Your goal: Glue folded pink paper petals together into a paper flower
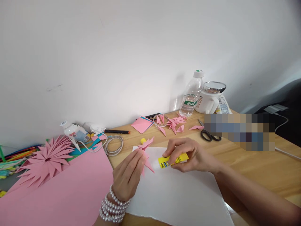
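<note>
"Where is the pink folded-paper piece with long sharp points (pixel 147 160)?"

"Above the far left corner of the smooth white board (pixel 183 194), which lies on the pale wooden table (pixel 254 175). The left hand (pixel 129 172) has it pinched between thumb side and fingertips, though the fingers hide exactly where they press."

"And the right hand (pixel 197 155)?"

"Wrapped round a yellow glue stick with a printed label (pixel 163 162), its pale end aimed at the points. That end is blurred, just beside the paper; I can't tell whether they touch."

"What could go wrong?"

"My worry is smearing. The left fingers sit so near the stick's end that a small slip could put glue on them, then on the outer folds. Pushing too hard would probably bend a thin point, and a slack pinch might let the folds spring open. A drip would mark the board's far edge."

"How are the hands posed?"

"The left rises over the board's left edge, back towards the viewer, fingers slanting up and right. The right forearm crosses the board's right edge, wrist low, knuckles up, the stick almost level."

"Anything nearby?"

"Loose pink folded-paper pieces (pixel 172 124) near the table's back edge, and black-handled scissors (pixel 207 135) beyond the board's far right corner."
</note>
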`<state>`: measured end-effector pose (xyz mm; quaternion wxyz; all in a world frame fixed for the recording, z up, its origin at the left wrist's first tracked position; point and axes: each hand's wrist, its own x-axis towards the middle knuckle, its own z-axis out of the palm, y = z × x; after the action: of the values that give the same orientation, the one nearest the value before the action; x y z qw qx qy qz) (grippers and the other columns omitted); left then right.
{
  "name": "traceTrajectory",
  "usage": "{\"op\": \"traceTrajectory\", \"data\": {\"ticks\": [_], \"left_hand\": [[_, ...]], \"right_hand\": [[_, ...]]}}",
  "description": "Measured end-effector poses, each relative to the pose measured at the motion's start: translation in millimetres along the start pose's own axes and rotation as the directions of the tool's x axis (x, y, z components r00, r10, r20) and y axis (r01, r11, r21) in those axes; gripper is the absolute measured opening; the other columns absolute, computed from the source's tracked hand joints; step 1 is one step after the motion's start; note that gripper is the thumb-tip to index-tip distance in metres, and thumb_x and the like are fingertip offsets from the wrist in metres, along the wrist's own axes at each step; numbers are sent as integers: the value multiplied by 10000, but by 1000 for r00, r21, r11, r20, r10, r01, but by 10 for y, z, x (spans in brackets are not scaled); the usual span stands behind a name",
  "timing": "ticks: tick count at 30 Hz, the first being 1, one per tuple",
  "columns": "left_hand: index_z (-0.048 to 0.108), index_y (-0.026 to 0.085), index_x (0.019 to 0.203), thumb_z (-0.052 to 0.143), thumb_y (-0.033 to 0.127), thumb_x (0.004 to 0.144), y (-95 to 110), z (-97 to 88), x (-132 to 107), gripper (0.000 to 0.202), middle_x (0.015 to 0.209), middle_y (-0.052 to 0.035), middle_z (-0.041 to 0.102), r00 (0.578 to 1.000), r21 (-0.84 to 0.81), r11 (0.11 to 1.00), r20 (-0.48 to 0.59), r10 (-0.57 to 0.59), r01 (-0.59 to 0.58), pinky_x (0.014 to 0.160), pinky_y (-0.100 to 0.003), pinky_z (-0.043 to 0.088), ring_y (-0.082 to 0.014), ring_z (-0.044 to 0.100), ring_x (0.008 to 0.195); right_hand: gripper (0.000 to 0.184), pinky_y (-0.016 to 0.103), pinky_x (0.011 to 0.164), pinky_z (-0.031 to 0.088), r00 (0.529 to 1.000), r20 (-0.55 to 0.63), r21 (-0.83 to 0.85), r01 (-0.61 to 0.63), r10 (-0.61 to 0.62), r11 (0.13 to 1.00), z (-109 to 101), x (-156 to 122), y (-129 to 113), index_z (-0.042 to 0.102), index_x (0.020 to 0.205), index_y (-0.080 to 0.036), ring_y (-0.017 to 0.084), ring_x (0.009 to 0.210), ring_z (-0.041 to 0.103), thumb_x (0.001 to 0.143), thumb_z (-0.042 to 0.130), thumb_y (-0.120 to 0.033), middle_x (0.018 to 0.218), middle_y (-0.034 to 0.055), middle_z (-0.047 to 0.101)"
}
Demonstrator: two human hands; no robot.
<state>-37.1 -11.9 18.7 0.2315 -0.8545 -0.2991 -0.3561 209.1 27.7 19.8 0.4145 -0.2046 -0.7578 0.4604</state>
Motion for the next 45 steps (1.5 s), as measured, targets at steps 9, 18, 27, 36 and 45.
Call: {"op": "traceTrajectory", "data": {"ticks": [9,18,27,36,45], "left_hand": [[672,186,900,620,83,728,33,78,60,208,836,-36,712,738,-98,820,-386,-553,564,702,-264,518,-156,646,724],[629,134,608,766,266,557,-46,138,185,197,557,31,580,77,-716,-378,514,-854,587,508,-192,434,-83,516,529],[608,111,539,749,297,590,108,115,244,239,498,34,508,220,-463,-479,850,-480,745,470,-180,317,-52,399,474],[589,120,536,735,316,600,92,112,223,252,495,38,459,234,-462,-425,842,-486,778,437,-175,251,-53,346,471],[595,125,553,726,329,613,71,148,169,250,526,29,506,226,-452,-403,839,-494,796,467,-182,294,-64,393,491]], "right_hand": [[264,286,622,478,872,-272,123,-389,407,913,-8,23,399,589,798,-165,167,726,602,632,721,-323,861,52,655],[235,310,643,441,872,-464,-400,-364,156,841,70,9,638,453,554,-180,175,728,567,666,641,-262,830,59,631],[398,410,859,421,894,-379,-509,-418,240,753,-49,96,751,638,1054,-213,246,1050,504,897,339,-422,1098,97,547],[412,440,881,406,881,-393,-433,-431,264,792,-18,116,705,610,1104,-192,243,1009,526,906,311,-395,1091,79,606],[254,297,633,499,658,-628,129,-438,415,890,-87,76,521,665,800,-161,180,721,602,674,675,-381,781,50,657]]}}
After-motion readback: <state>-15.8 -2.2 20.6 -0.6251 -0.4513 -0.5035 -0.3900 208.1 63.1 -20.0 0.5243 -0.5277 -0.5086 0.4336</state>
